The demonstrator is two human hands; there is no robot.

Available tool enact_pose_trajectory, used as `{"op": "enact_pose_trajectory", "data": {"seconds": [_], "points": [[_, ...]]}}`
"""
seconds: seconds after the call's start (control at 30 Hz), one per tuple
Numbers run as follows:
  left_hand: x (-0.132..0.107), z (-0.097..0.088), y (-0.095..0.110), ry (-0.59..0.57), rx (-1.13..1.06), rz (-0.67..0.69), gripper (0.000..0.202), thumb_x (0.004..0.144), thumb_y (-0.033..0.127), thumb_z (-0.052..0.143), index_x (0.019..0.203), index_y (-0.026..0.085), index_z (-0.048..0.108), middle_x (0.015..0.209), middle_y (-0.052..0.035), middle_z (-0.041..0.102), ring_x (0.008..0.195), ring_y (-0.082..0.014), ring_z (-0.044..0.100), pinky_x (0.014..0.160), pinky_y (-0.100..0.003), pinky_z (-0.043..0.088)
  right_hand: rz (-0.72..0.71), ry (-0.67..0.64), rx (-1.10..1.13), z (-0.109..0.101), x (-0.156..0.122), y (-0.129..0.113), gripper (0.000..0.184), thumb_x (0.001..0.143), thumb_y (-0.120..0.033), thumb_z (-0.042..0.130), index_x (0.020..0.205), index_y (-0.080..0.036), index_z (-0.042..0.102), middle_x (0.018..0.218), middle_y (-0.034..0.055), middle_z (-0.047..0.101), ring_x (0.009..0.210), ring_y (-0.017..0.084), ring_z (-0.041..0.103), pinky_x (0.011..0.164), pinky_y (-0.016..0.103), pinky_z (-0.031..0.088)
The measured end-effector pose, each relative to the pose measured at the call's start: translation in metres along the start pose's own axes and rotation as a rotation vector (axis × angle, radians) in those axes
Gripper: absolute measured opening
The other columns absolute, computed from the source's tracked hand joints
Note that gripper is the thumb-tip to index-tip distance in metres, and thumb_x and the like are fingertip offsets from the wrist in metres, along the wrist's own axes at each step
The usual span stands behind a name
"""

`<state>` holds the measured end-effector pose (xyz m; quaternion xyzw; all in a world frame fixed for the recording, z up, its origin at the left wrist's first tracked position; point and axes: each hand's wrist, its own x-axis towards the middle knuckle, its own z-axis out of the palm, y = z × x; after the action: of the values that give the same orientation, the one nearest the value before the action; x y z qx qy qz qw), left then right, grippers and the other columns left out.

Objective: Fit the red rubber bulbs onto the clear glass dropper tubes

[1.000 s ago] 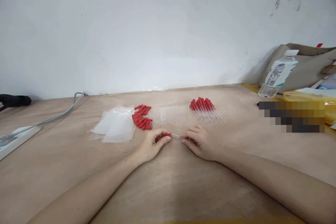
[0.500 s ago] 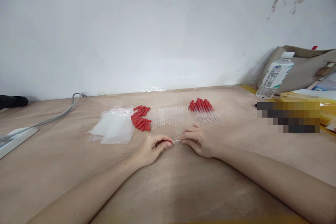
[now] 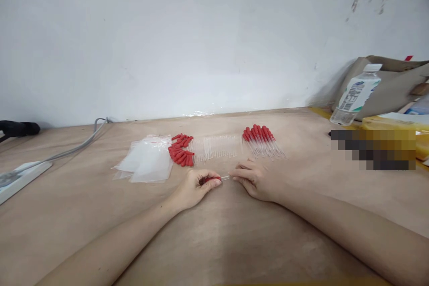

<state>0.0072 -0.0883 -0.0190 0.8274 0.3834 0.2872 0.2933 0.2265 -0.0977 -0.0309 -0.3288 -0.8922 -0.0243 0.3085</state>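
Now left hand (image 3: pixel 196 188) pinches red bulb (image 3: pixel 214 179), right hand (image 3: pixel 256 181) tube (image 3: pixel 225 178)

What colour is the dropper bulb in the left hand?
The dropper bulb is red; the head view shows it.

A: Where does the camera sit?

B: On the person's head, above the near side of the counter (image 3: pixel 214 246), so the left forearm (image 3: pixel 124 246) and right forearm (image 3: pixel 342 225) come in from the lower corners.

A: Facing which way?

B: Forward and down. The pale wall (image 3: pixel 201 40) fills the upper part, and its foot crosses near mid-height, rising slightly to the right.

A: How near?

B: Far enough back that the left hand (image 3: pixel 197 190) and right hand (image 3: pixel 254 181) look small, below the centre. It's wide, too: a white block (image 3: pixel 31 175) is cut by the left edge, and a bottle (image 3: pixel 357 94) stands toward the right.
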Motion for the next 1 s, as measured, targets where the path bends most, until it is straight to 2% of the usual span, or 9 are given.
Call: {"op": "enact_pose_trajectory", "data": {"seconds": [0.17,0.37,0.47,0.57,0.67,0.8,1.0], "points": [[0.000,0.001,0.000,-0.012,0.057,0.027,0.019,0.080,0.031,0.054,0.085,0.018,0.067,0.074,-0.0005,0.067,0.063,-0.0111,0.057,0.057,-0.020,0.042,0.029,-0.121,0.037,-0.009,0.008,-0.003,0.019,0.084,-0.016,0.042,0.083,-0.018,0.061,0.073,0.0014,0.059,0.063,0.011,0.047,0.066,0.026,0.032],[-0.001,0.002,0.003,0.028,0.162,0.102,0.018,0.080,0.030,0.054,0.084,0.018,0.067,0.075,-0.0008,0.069,0.063,-0.0114,0.058,0.058,-0.021,0.042,0.127,-0.171,0.030,0.000,0.009,-0.008,0.021,0.086,-0.020,0.040,0.071,-0.017,0.055,0.065,0.0002,0.058,0.058,0.011,0.047,0.061,0.026,0.032],[-0.002,0.002,0.003,0.040,0.182,0.140,0.018,0.081,0.030,0.054,0.084,0.018,0.067,0.075,-0.0011,0.069,0.062,-0.0117,0.059,0.057,-0.021,0.043,0.131,-0.199,0.037,0.001,0.008,-0.009,0.026,0.088,-0.022,0.037,0.069,-0.018,0.054,0.063,0.0007,0.058,0.059,0.012,0.048,0.061,0.026,0.034],[-0.002,0.002,0.002,0.100,0.158,0.138,0.017,0.079,0.031,0.057,0.085,0.018,0.067,0.077,-0.0014,0.070,0.063,-0.0124,0.061,0.058,-0.022,0.046,0.134,-0.159,0.100,-0.004,0.007,-0.010,0.021,0.088,-0.025,0.037,0.080,-0.018,0.056,0.074,0.0028,0.060,0.068,0.014,0.051,0.064,0.027,0.037],[-0.002,0.000,0.000,0.139,0.101,0.082,0.020,0.076,0.033,0.060,0.086,0.018,0.067,0.080,-0.0022,0.070,0.066,-0.0136,0.062,0.060,-0.022,0.048,0.182,-0.110,0.173,-0.009,0.005,-0.009,0.015,0.085,-0.024,0.043,0.094,-0.018,0.054,0.081,0.0036,0.060,0.072,0.014,0.053,0.064,0.026,0.040],[0.000,-0.002,-0.001,0.120,0.071,0.029,0.020,0.075,0.033,0.060,0.086,0.018,0.068,0.078,-0.0024,0.070,0.064,-0.0133,0.061,0.058,-0.022,0.048,0.198,-0.053,0.175,-0.006,0.001,-0.007,0.011,0.084,-0.020,0.044,0.084,-0.017,0.055,0.078,0.0031,0.060,0.068,0.012,0.053,0.062,0.024,0.041],[0.000,0.002,-0.004,0.096,-0.041,0.004,0.021,0.074,0.034,0.061,0.083,0.015,0.068,0.070,-0.0025,0.069,0.058,-0.0126,0.060,0.053,-0.022,0.047,0.108,0.036,0.179,0.006,0.001,-0.007,0.019,0.087,-0.022,0.040,0.085,-0.016,0.057,0.073,0.0027,0.060,0.062,0.011,0.052,0.057,0.022,0.039]]}}
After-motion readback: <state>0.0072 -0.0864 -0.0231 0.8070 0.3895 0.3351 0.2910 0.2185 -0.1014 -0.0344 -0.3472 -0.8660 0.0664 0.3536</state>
